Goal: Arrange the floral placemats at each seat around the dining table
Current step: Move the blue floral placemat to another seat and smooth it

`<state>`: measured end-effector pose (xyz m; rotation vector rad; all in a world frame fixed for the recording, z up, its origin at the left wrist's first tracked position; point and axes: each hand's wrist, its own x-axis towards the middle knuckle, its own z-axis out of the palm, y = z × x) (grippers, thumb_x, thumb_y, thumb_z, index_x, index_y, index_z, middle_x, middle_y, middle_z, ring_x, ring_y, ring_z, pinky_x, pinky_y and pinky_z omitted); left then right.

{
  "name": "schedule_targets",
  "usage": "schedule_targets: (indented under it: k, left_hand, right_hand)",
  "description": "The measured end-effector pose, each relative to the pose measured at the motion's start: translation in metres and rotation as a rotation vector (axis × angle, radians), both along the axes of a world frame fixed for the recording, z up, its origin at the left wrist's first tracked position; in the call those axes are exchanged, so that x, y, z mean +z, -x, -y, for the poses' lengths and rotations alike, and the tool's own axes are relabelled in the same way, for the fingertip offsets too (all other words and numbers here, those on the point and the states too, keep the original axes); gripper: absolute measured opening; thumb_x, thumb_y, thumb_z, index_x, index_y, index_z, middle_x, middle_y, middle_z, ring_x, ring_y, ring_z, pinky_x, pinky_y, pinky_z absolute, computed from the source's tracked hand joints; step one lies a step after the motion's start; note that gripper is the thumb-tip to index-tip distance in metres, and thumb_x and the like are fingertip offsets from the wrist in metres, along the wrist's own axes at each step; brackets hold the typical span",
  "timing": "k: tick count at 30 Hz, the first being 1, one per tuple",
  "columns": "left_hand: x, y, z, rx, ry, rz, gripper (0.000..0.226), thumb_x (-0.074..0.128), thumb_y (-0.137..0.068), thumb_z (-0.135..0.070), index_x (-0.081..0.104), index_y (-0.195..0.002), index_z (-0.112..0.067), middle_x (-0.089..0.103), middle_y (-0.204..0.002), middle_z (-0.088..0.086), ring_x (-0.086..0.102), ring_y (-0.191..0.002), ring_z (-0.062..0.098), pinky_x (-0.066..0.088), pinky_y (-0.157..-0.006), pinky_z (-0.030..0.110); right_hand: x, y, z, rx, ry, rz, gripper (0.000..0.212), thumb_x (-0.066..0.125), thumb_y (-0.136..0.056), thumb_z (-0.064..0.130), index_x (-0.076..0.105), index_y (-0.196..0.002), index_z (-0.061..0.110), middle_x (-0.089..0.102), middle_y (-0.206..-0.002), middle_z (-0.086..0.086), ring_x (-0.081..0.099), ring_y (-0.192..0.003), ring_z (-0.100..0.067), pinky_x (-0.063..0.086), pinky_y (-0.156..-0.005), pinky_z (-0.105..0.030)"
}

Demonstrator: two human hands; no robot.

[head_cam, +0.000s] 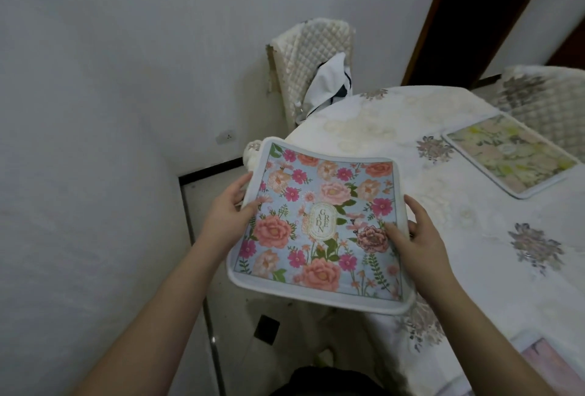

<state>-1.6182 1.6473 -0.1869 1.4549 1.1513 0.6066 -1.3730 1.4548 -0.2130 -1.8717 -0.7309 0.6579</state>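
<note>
so both hands, left hand point(229, 205) and right hand point(411, 232), grip the blue floral placemat point(319, 224) by its side edges, held in the air over the desk's point(474, 237) left edge, the bare desk just beyond it.

The blue floral placemat point(319, 224) looks like soft matt cloth with a pale bound edge, the desk point(474, 237) wears an embroidered matt cloth, the chair point(311, 50) quilted cream fabric, and the floor point(228, 300) is glossy.
</note>
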Motion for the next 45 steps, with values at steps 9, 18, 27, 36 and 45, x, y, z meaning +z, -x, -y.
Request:
schedule_targets:
  k: [9, 18, 27, 36, 45]
  left_hand:
    - [-0.005, -0.099, -0.061, -0.143, -0.026, -0.081, 0.055, 0.067, -0.094, -0.027, 0.045, -0.143, -0.039, 0.069, -0.117, -0.005, 0.075, -0.080, 0.013, 0.062, -0.063, 0.036]
    - [-0.042, -0.193, -0.089, -0.434, -0.030, -0.110, 0.056, 0.067, -0.093, -0.027, 0.044, -0.144, -0.032, 0.071, -0.113, -0.001, 0.074, -0.083, 0.010, 0.061, -0.061, 0.030]
    - [-0.097, -0.275, -0.131, -0.776, -0.055, -0.168, 0.056, 0.066, -0.093, -0.034, 0.042, -0.144, -0.035, 0.069, -0.118, -0.001, 0.071, -0.095, 0.014, 0.062, -0.072, 0.036]
    - [-0.131, -0.309, -0.160, -1.016, 0.010, -0.137, 0.057, 0.069, -0.091, -0.037, 0.043, -0.142, -0.039, 0.071, -0.112, -0.007, 0.072, -0.093, 0.012, 0.063, -0.072, 0.036]
    - [-0.164, -0.305, -0.182, -1.076, 0.021, -0.186, 0.054, 0.071, -0.091, -0.029, 0.044, -0.137, -0.036, 0.071, -0.108, -0.006, 0.073, -0.089, 0.010, 0.062, -0.072, 0.036]
  right_hand:
    - [-0.010, -0.066, -0.035, -0.146, 0.009, -0.061, 0.060, 0.061, -0.095, 0.030, 0.031, -0.147, 0.038, 0.068, -0.105, 0.006, 0.069, -0.070, 0.003, 0.048, -0.050, -0.012]
    - [-0.046, -0.100, -0.010, -0.415, 0.085, -0.125, 0.060, 0.059, -0.094, 0.035, 0.029, -0.146, 0.042, 0.067, -0.119, -0.006, 0.070, -0.094, -0.018, 0.058, -0.071, -0.035]
    - [-0.089, -0.083, -0.018, -0.745, 0.104, -0.209, 0.058, 0.053, -0.099, 0.029, 0.027, -0.150, 0.036, 0.066, -0.121, -0.007, 0.069, -0.086, -0.009, 0.050, -0.056, -0.016]
    - [-0.114, -0.036, -0.041, -1.013, 0.118, -0.280, 0.059, 0.052, -0.099, 0.035, 0.022, -0.151, 0.036, 0.063, -0.126, -0.006, 0.070, -0.093, -0.016, 0.058, -0.066, -0.029]
    - [-0.136, -0.019, -0.059, -1.059, 0.278, -0.258, 0.039, 0.056, -0.098, 0.024, 0.044, -0.134, 0.016, 0.062, -0.114, -0.003, 0.062, -0.078, -0.005, 0.048, -0.059, -0.020]
